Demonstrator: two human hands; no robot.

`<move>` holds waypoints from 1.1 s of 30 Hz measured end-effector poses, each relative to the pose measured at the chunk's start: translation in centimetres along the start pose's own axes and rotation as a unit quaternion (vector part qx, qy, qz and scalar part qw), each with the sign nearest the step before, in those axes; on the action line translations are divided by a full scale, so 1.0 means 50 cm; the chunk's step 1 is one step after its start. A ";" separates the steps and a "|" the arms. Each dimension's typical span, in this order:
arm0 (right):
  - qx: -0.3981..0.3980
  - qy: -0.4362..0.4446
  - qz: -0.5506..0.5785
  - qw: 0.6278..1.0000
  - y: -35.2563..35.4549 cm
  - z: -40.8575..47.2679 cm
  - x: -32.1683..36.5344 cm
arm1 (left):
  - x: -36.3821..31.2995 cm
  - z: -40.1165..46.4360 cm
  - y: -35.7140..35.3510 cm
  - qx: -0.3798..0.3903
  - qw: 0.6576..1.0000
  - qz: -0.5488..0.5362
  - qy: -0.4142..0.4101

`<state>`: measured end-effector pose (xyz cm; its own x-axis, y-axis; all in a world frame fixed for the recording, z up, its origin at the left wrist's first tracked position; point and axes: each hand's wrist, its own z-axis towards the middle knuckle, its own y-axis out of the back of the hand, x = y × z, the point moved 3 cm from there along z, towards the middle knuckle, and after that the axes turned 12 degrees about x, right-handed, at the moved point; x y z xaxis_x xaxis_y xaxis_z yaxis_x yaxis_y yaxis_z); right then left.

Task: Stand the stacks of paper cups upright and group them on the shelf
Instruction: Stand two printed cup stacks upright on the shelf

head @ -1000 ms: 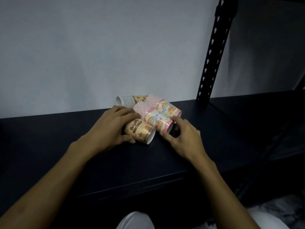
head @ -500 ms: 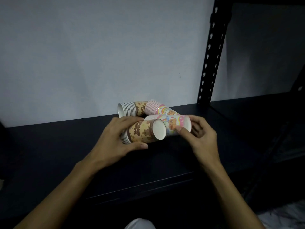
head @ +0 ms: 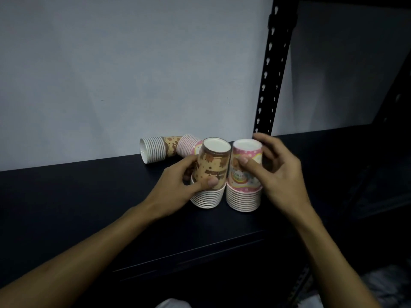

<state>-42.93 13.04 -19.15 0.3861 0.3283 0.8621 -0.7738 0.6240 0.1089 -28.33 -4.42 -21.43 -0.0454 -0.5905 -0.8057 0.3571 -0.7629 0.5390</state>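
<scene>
1. Head view took in the dark shelf [head: 89, 196], the largest thing there, carrying four stacks of paper cups near its back edge by the pale wall [head: 111, 63], just left of the black perforated upright [head: 270, 81].
2. The left hand [head: 178, 185] reached in from the front edge with its forearm angled up and to the right. Its grip was wrapped round the brown stack [head: 211, 174], thumb across the near face and fingers behind, probably to steady it as it settled.
3. The right hand [head: 278, 174] came in from the front right. Its thumb pressed the near face of the pink stack [head: 244, 176] while curled fingers cupped the far side, so this grip also held its stack.
4. Both held stacks stood upright with rims down and white bases up, touching or nearly touching side by side. That pairing reads as the grouping the task asks for, and rims down gives the wider footing.
5. Behind them, against the wall, a second brown stack [head: 155, 150] lay on its side with its open mouth towards the left edge.
6. A second pink stack [head: 189, 145] lay tipped beside it, partly hidden by the held brown stack. Both of these seemed yet to be stood up, so the job looked about half done.
</scene>
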 end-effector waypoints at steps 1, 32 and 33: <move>0.009 -0.003 -0.010 1.000 -0.002 0.003 -0.005 | 0.008 0.007 0.002 0.007 1.000 -0.013 0.004; 0.068 -0.125 -0.061 0.988 -0.004 -0.032 -0.069 | 0.042 0.005 0.012 0.079 0.995 -0.038 0.047; 0.069 -0.124 -0.059 0.988 -0.004 -0.032 -0.069 | 0.042 0.005 0.011 0.078 0.995 -0.038 0.048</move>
<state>-43.27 12.92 -22.93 0.3553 0.0648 0.9325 -0.7989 0.5390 0.2670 -28.47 -6.16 -22.74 0.0259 -0.5074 -0.8613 0.2060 -0.8404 0.5013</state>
